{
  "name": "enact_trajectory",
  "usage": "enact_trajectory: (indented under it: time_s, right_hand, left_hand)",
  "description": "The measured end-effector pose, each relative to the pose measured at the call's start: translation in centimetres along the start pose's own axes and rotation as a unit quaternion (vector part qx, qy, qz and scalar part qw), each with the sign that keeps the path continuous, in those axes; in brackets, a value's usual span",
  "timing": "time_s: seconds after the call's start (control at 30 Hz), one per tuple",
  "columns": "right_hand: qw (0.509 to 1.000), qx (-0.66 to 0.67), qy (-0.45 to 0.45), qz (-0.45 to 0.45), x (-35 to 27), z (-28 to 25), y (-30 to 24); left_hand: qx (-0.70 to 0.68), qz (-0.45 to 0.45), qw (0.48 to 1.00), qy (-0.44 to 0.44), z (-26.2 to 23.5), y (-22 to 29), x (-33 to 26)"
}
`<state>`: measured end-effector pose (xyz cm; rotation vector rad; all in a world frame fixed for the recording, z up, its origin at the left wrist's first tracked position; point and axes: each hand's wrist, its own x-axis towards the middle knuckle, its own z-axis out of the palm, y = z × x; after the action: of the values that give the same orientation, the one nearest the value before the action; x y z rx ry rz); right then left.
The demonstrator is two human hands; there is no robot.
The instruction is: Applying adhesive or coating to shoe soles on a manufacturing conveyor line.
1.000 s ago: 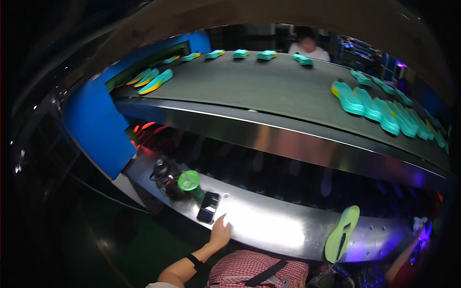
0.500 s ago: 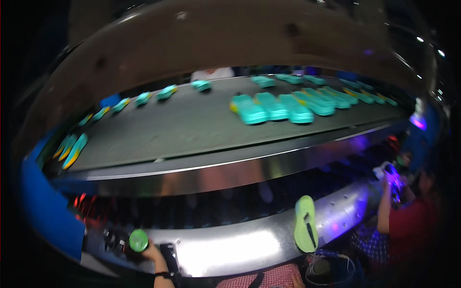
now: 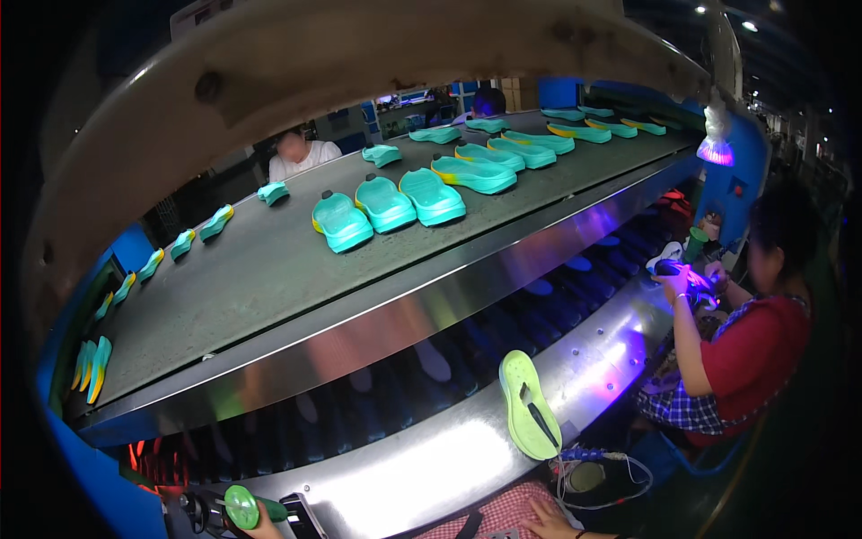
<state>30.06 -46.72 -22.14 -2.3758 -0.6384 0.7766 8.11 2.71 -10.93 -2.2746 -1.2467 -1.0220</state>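
My left hand [image 3: 264, 523] is at the lower edge, its fingers closed around a green bottle [image 3: 241, 507] with a round green top. The bottle leans beside a dark phone-like object [image 3: 303, 514] on the metal ledge. My right hand [image 3: 548, 519] lies with fingers spread on red-and-white checked cloth [image 3: 503, 514] over my lap, holding nothing. Beyond it, a lime-yellow shoe sole [image 3: 528, 415] rests at the ledge's near edge, with a dark narrow strip across its lower half.
Teal-and-yellow shoe soles [image 3: 431, 198] sit in rows on the dark upper belt [image 3: 251, 269]. Below runs a shiny metal ledge [image 3: 404, 476]. To the right, a seated co-worker in a red top [image 3: 754, 359] handles a shoe under purple light. Another person [image 3: 305, 158] is across the belt.
The view has tilted and turned. The group of teal soles appears farther left. The green bottle and my left hand sit lower in view, and my right hand shows more fully.
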Motion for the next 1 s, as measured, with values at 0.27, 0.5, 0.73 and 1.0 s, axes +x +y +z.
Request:
enact_trajectory:
  time_s: [0.27, 0.5, 0.73, 1.0]
  right_hand:
    - [0.988, 0.148, 0.019, -0.033, -1.3, -1.9, -1.0]
    - [0.992, 0.105, -0.020, -0.072, -3.6, -1.2, -0.4]
    - [0.995, 0.004, -0.014, -0.103, -2.1, 0.2, 2.1]
    - [0.985, 0.082, -0.004, -0.153, -1.7, 1.7, 3.8]
  left_hand:
    - [-0.147, 0.160, 0.973, -0.083, -6.0, 10.4, 1.5]
    - [-0.520, 0.175, 0.797, -0.252, -10.9, 21.5, 2.6]
    - [-0.737, 0.088, 0.509, -0.437, -14.2, 27.1, 3.3]
    - [-0.762, 0.090, 0.366, -0.527, -16.7, 27.0, 2.6]
